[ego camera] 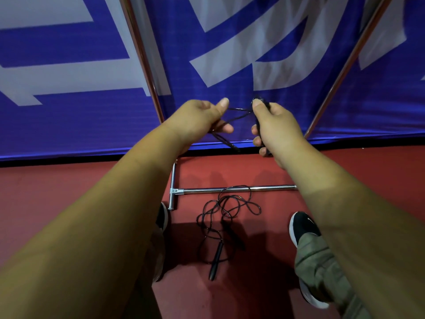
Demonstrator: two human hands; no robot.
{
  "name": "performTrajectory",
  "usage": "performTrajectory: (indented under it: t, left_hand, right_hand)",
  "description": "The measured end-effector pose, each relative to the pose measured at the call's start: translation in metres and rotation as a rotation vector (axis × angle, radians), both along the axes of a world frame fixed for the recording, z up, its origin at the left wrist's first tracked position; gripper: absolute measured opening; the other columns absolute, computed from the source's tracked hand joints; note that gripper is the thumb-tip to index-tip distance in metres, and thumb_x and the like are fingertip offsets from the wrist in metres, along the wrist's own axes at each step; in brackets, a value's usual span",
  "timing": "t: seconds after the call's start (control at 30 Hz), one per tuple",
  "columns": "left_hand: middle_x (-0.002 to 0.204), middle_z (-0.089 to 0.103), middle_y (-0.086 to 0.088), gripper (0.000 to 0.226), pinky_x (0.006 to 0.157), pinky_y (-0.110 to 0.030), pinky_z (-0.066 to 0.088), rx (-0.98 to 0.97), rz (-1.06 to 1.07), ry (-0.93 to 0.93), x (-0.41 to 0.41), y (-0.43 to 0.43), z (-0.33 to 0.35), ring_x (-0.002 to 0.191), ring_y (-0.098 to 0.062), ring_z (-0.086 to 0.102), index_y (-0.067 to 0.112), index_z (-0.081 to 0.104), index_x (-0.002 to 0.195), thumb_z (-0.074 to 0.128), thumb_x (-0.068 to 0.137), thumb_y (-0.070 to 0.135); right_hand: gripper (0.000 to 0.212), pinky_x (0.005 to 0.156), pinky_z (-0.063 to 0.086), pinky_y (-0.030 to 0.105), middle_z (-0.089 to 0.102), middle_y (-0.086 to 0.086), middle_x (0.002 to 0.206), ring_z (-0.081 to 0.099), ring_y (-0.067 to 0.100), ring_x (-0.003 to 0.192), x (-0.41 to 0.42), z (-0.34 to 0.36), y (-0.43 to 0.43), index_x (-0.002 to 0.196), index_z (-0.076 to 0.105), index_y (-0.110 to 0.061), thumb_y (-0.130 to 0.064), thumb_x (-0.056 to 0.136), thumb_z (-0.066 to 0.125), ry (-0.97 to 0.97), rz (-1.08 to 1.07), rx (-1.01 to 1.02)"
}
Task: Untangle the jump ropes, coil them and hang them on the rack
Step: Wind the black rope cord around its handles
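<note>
Right hand [274,125] grips black jump-rope handle [258,125]; left hand [202,118] pinches thin black cord [239,113]; second tangled black rope [226,208] on red floor [69,192].

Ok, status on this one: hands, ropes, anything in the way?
Right hand grips black handle; left hand holds its cord. Second rope tangled on floor, looped over rack base bar. Nothing blocking hands.

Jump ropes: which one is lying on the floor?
The tangled rope between the shoes; the other rope is gripped by the left hand and right hand.
</note>
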State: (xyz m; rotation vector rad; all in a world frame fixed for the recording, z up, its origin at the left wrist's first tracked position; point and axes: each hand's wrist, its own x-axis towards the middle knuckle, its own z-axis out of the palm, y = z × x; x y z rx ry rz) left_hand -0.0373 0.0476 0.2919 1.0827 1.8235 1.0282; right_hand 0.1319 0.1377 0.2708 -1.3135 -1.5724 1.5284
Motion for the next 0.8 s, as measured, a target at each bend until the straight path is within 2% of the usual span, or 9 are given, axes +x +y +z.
performTrajectory:
  t: [0.07,0.13,0.2,0.23,0.4,0.57,0.63,0.7,0.8]
  left_hand:
    - [0.087,0.078,-0.003,0.031,0.1,-0.036,0.054,0.074,-0.007,-0.099,0.002,0.001,0.004,0.097,-0.023,0.079,0.009,0.059,0.106,0.06,0.107,0.04]
    - [0.083,0.073,-0.005,0.022,0.088,-0.037,0.061,0.126,-0.047,-0.167,0.003,0.0,0.009,0.076,-0.028,0.076,0.008,0.056,0.109,0.061,0.107,0.029]
    - [0.086,0.072,-0.007,0.023,0.088,-0.046,0.063,0.173,-0.087,-0.164,0.004,-0.002,0.013,0.057,-0.026,0.065,0.008,0.053,0.112,0.063,0.106,0.027]
    - [0.089,0.073,-0.009,0.022,0.089,-0.049,0.063,0.197,-0.116,-0.152,0.004,-0.003,0.014,0.054,-0.026,0.061,0.009,0.052,0.113,0.063,0.106,0.027]
    - [0.088,0.065,-0.007,0.012,0.074,-0.039,0.054,0.239,-0.281,-0.051,0.003,-0.008,0.021,0.063,-0.026,0.06,0.013,0.051,0.107,0.059,0.108,0.023]
    - [0.075,0.059,-0.005,0.037,0.053,-0.029,0.034,0.207,-0.203,-0.039,0.003,-0.009,0.022,0.052,-0.021,0.035,0.014,0.052,0.098,0.042,0.112,0.046]
    - [0.067,0.055,-0.007,0.039,0.054,-0.031,0.028,0.161,-0.171,-0.029,0.0,-0.008,0.02,0.056,-0.023,0.03,0.014,0.056,0.099,0.042,0.112,0.048]
    - [0.065,0.056,-0.008,0.036,0.057,-0.033,0.03,0.119,-0.184,0.048,-0.003,-0.008,0.017,0.063,-0.027,0.033,0.012,0.062,0.102,0.045,0.112,0.043]
    - [0.074,0.067,-0.008,0.029,0.065,-0.028,0.038,0.098,-0.229,0.112,-0.003,-0.012,0.02,0.071,-0.023,0.042,0.028,0.074,0.116,0.05,0.111,0.042]
  right_hand:
    - [0.035,0.047,0.04,0.027,0.064,0.002,0.083,0.054,0.016,0.055,0.0,0.0,0.0,0.11,0.065,-0.028,-0.06,0.103,0.054,0.014,0.0,-0.019]
    - [0.035,0.047,0.04,0.027,0.064,0.002,0.082,0.054,0.017,0.055,0.001,0.001,0.0,0.11,0.066,-0.028,-0.06,0.103,0.054,0.034,-0.005,-0.035]
    - [0.035,0.047,0.04,0.027,0.064,0.002,0.082,0.053,0.016,0.055,0.001,0.004,0.0,0.11,0.066,-0.027,-0.06,0.103,0.054,0.041,-0.005,-0.034]
    - [0.035,0.046,0.039,0.027,0.064,0.002,0.082,0.053,0.016,0.055,0.002,0.005,0.001,0.11,0.066,-0.028,-0.06,0.104,0.055,0.05,-0.008,-0.041]
    - [0.031,0.046,0.036,0.023,0.063,0.003,0.084,0.051,0.015,0.053,0.004,0.009,0.001,0.112,0.067,-0.031,-0.059,0.104,0.057,0.116,-0.021,-0.134]
    - [0.032,0.048,0.034,0.023,0.061,0.004,0.083,0.048,0.015,0.05,0.005,0.01,0.003,0.115,0.068,-0.029,-0.057,0.102,0.06,0.207,-0.04,-0.219]
    - [0.034,0.048,0.034,0.023,0.061,0.004,0.083,0.048,0.014,0.051,0.006,0.01,0.004,0.117,0.067,-0.027,-0.057,0.101,0.062,0.229,-0.053,-0.246]
    - [0.037,0.047,0.034,0.024,0.061,0.003,0.082,0.048,0.014,0.051,0.007,0.011,0.005,0.116,0.068,-0.025,-0.057,0.1,0.063,0.248,-0.064,-0.268]
    - [0.036,0.046,0.034,0.024,0.06,0.002,0.08,0.048,0.013,0.05,0.008,0.013,0.005,0.114,0.068,-0.023,-0.056,0.101,0.062,0.252,-0.081,-0.277]
